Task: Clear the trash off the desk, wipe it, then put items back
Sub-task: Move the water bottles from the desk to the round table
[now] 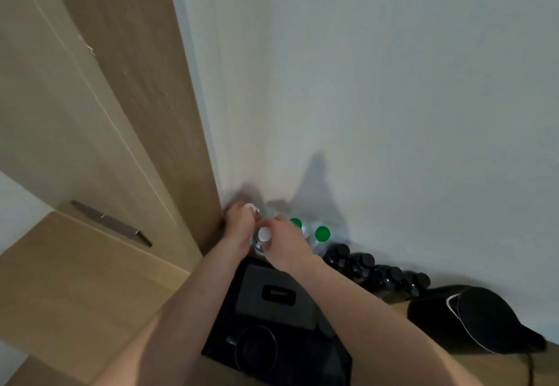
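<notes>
Two clear bottles with white caps stand in the far left corner of the wooden desk (396, 299), against the wall. My left hand (239, 223) grips the far white-capped bottle (250, 207) near its neck. My right hand (284, 242) grips the nearer white-capped bottle (264, 234) just below its cap. Both hands are close together and partly hide the bottle bodies. Two clear bottles with green caps (322, 233) stand just right of my right hand.
A row of several dark bottles (366, 261) runs along the wall to the right. A black kettle (472, 316) sits at the desk's right. A black tray (223, 334) with a dark cup and a box lies under my forearms. A wooden cabinet panel (145, 113) rises at left.
</notes>
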